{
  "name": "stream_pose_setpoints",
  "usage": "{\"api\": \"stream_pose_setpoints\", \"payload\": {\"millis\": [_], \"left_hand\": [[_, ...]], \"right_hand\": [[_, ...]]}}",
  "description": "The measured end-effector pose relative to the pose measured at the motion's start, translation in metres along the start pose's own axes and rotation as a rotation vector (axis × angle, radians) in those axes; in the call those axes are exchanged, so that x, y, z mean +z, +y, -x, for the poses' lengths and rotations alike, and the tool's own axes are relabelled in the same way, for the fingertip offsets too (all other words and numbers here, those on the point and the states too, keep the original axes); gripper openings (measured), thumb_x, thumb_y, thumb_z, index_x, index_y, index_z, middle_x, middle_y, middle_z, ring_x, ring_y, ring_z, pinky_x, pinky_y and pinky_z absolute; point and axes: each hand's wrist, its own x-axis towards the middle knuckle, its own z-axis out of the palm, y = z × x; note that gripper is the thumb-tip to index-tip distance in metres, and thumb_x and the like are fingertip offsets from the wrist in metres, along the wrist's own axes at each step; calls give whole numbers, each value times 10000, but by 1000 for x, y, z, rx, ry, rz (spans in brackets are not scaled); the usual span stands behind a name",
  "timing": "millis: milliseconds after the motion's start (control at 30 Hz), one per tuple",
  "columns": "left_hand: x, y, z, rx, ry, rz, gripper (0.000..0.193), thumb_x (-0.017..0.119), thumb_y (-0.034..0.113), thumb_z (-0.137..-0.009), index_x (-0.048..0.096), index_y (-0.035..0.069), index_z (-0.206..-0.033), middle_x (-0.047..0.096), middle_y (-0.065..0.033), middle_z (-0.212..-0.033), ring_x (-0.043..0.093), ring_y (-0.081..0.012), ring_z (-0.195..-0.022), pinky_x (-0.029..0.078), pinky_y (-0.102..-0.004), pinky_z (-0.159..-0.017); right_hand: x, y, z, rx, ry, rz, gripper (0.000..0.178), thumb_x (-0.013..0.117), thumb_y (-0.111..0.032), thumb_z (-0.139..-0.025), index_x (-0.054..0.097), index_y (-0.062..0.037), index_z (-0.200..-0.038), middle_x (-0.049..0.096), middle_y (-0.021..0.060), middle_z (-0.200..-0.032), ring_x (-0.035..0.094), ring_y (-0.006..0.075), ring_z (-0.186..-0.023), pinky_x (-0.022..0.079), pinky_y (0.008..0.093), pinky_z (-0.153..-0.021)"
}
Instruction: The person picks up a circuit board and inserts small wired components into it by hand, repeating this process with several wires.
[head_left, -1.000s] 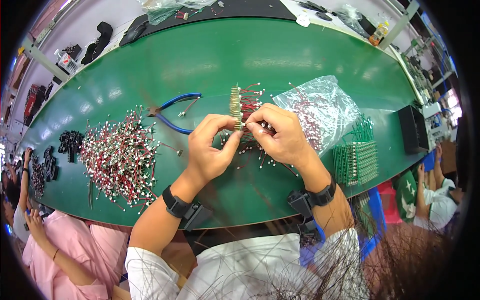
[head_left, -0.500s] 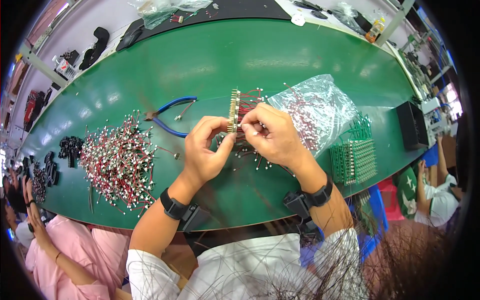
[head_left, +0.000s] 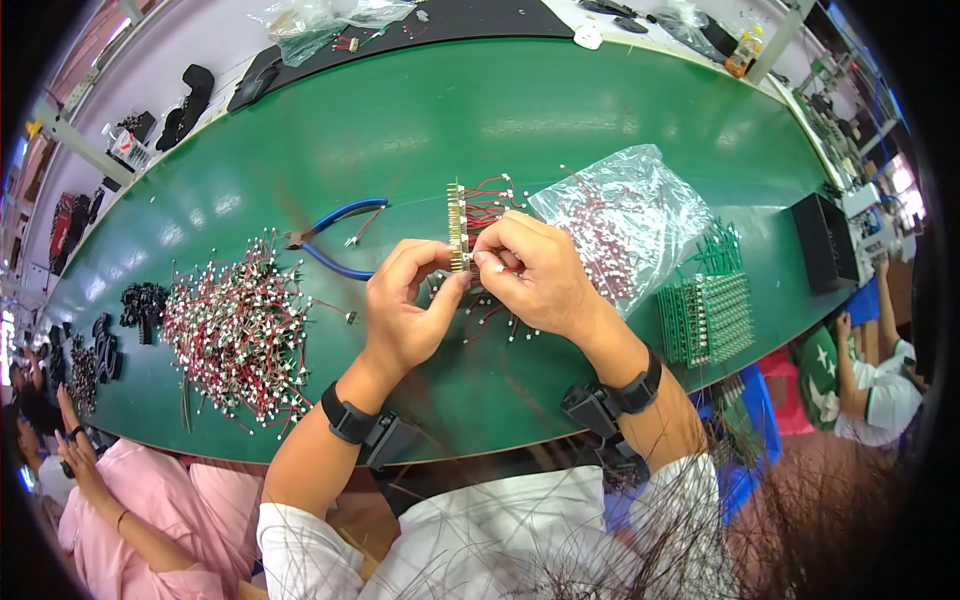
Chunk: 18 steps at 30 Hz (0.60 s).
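Observation:
A narrow circuit board strip [head_left: 456, 222] with gold pins along its left side stands on end over the table. Red wires with small white plugs [head_left: 490, 208] fan out from its right side. My left hand [head_left: 408, 300] pinches the strip near its lower end between thumb and fingers. My right hand [head_left: 540, 275] is closed, thumb and forefinger pressed together at the strip's right edge. They seem to grip a small wire plug there, mostly hidden by the fingers. More wires hang beneath the right hand.
Blue-handled cutters [head_left: 340, 213] lie beyond my left hand, left of the strip. A heap of wired plugs [head_left: 240, 340] covers the left side. To the right are a clear bag [head_left: 640, 210] of wires, stacked green boards [head_left: 705, 320] and a black box [head_left: 823, 245]. A pink-clothed person [head_left: 150, 510] sits at left.
The strip and both hands have shifted slightly left in the picture. My right fingertips have closed in against the strip's edge; the left hand keeps its hold.

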Motion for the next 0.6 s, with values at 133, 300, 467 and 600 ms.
{"api": "stream_pose_setpoints", "payload": {"millis": [133,300,467,600], "left_hand": [[-1,-2,1,-2,3,-9,267,710,-77,-817,616,-60,-1066,621,-128,-1035,657,-190,-917,565,-297,-848],[-4,-2,2,-29,-52,-28,285,693,-96,-839,597,-53,-1104,584,-107,-1092,622,-175,-999,533,-313,-926],[-6,-4,3,23,-58,-93,288,697,-99,-832,601,-50,-1099,587,-110,-1086,623,-176,-993,531,-311,-922],[-7,-7,3,108,-47,-205,297,706,-103,-814,613,-37,-1088,607,-112,-1060,623,-175,-972,528,-299,-881]], "right_hand": [[0,-1,0,-2,-5,-1,48,645,-7,-799,614,-3,-835,525,63,-697,480,143,-563,395,295,-511],[-1,1,1,12,-14,-4,49,643,-4,-793,614,-1,-832,530,62,-699,482,142,-567,396,293,-513],[-1,0,0,12,-19,-16,47,639,-11,-793,610,1,-827,534,63,-701,488,144,-574,400,290,-519],[-2,0,1,15,-27,-7,51,633,-21,-790,604,5,-824,535,66,-701,494,147,-582,406,289,-526]]}}
